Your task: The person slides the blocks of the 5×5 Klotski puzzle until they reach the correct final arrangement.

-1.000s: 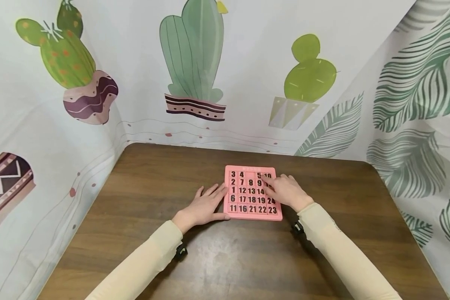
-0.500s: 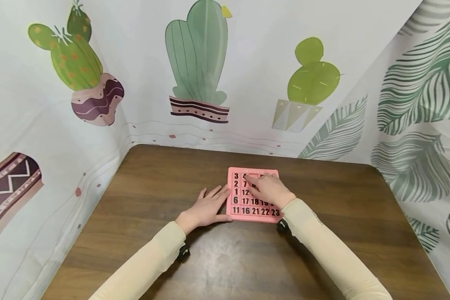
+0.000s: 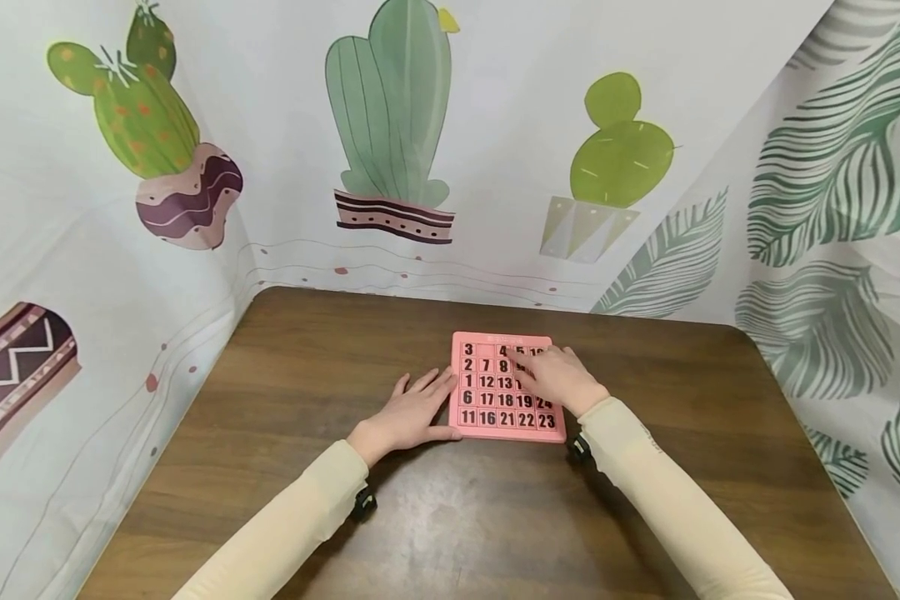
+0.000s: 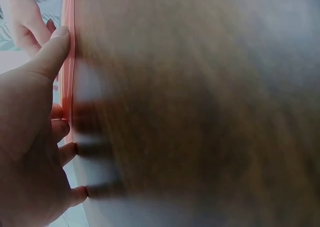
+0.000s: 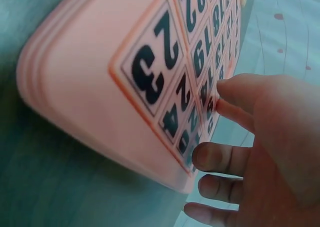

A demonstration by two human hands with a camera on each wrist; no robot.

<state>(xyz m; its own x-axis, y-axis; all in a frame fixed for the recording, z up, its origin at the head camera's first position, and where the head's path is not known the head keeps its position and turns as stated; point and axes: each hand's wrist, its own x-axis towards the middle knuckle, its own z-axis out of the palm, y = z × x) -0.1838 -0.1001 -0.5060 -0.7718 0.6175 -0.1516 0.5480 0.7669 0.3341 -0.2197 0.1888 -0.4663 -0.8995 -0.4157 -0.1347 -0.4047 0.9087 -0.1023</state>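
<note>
Sliding back toward the right side of the board, the right hand (image 3: 562, 379) is now sitting over the upper right tiles, where half a second ago it was reaching across to the top middle; the tile marked 4 has shifted one place to the right, leaving a gap beside the 3. The pink number puzzle (image 3: 495, 400) is lying flat on the wooden table (image 3: 307, 367), a little right of centre and nearer the far edge. The right hand's fingers are stretching forward, loosely spread, with the fingertips (image 5: 207, 156) pressing down on tiles in the right-hand columns; nothing is being pinched. The left hand (image 3: 412, 412) is lying flat on the table just beside the puzzle's left edge, fingers straight and slightly spread, thumb (image 4: 50, 57) running along the pink rim and bracing it. Both arms are wearing cream sleeves (image 3: 292, 525). Behind the table, a cactus-print cloth (image 3: 390, 125) is hanging as a backdrop, with a leaf-print cloth (image 3: 832, 167) on the right.
</note>
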